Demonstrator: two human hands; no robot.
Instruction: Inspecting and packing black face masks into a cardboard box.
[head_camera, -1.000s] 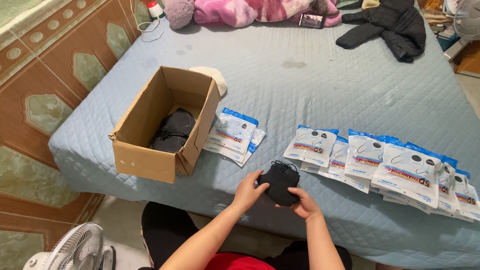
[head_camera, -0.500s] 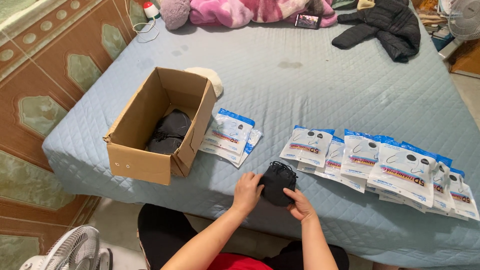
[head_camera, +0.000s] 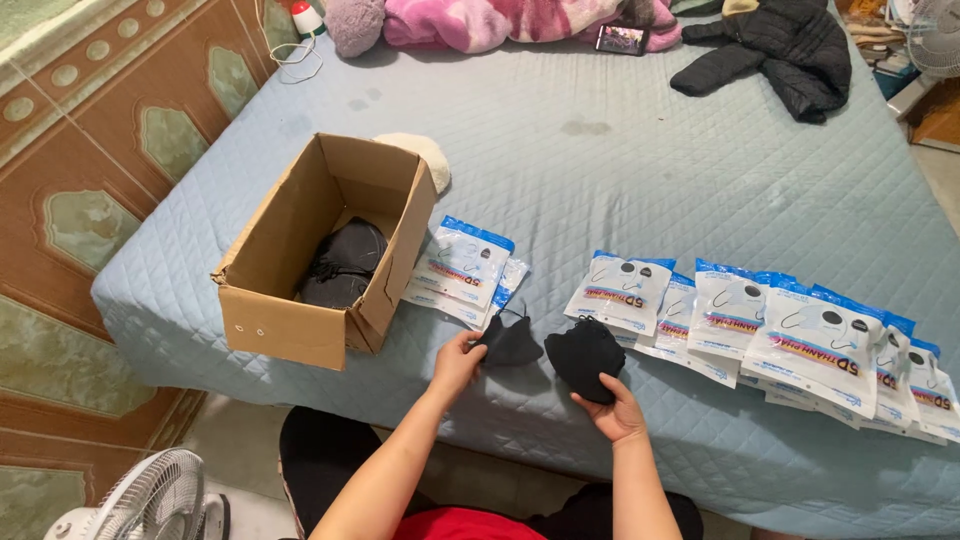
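Item: black face masks, two lots, now split. Half a second back I had both hands closed round one dark bundle at the bed's near edge; here my left hand (head_camera: 458, 362) has drawn a single black mask (head_camera: 511, 341) off it, pinched at its left corner between thumb and fingers, its ear loop standing up thin above the fold. My right hand (head_camera: 613, 409) cups the remaining stack of black masks (head_camera: 584, 354) from below, fingers clamped on its lower edge. I read the split as one mask separated from the pile, the rest kept in hand. Both lots hang just above the quilted blue bed (head_camera: 640, 170), close together but apart. Condition: soft, matte, folded flat, the single one creased along the middle; the stack is rounder and thicker. Nearby: open cardboard box (head_camera: 300, 320) to the left, more dark masks inside (head_camera: 340, 262); two white-and-blue packets (head_camera: 462, 268) leaning by the box; a row of like packets (head_camera: 780, 325) overlapping to the right, just beyond the stack. Far end: black jacket (head_camera: 780, 55), pink blanket (head_camera: 470, 20).
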